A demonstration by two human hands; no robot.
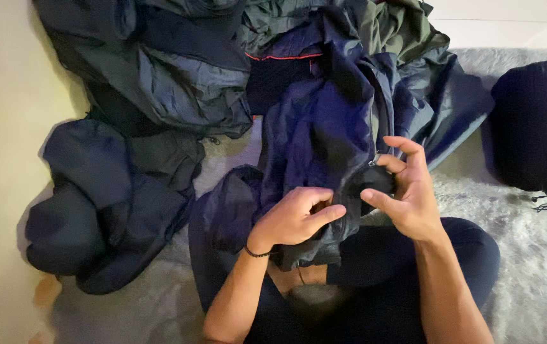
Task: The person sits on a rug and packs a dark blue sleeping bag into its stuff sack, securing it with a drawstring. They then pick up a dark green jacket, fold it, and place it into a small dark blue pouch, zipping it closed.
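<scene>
A dark navy jacket [324, 127] lies across my lap and spreads onto the grey shaggy rug [528, 255]. My left hand [295, 216], with a thin black band on the wrist, pinches a fold of the jacket's fabric near its lower edge. Just to its right, my right hand [407, 191] curls its fingers around a bunched black part of the same jacket, beside what looks like a zipper. My legs in dark trousers [413, 267] are crossed under the garment.
A heap of dark blue, grey and olive jackets [178, 70] fills the top of the view. More dark clothing [107, 197] lies bundled at the left on the pale floor. A stuffed black drawstring pouch [534, 127] sits on the rug at the right.
</scene>
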